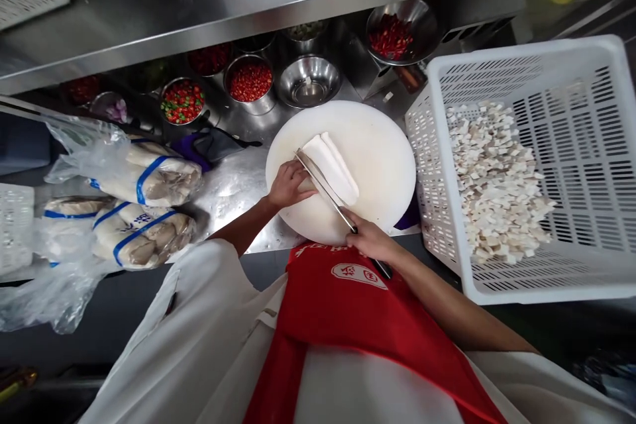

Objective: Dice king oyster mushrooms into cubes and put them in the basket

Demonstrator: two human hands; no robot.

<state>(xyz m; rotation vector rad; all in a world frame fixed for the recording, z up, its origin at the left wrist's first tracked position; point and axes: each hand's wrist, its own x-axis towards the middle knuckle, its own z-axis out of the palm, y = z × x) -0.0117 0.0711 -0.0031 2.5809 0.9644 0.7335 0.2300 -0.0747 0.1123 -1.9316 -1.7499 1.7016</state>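
On the round white cutting board (387,172) lie long white slices of king oyster mushroom (330,165), side by side and slanting. My right hand (370,238) grips the black handle of a kitchen knife (325,191). Its blade runs diagonally across the board, along the near-left side of the slices. Close against the blade's left side is my left hand (289,184), with fingers bent and thumb stretched towards the blade. It presses on mushroom that is mostly hidden beneath it.
At right stands a white plastic basket (444,179) with diced mushroom (501,192). Bagged whole mushrooms (154,232) lie at left. Behind the board are a steel bowl (309,83), a pot of chopped red chillies (249,81) and a chilli mix (182,101). A steel shelf (199,20) overhangs them.
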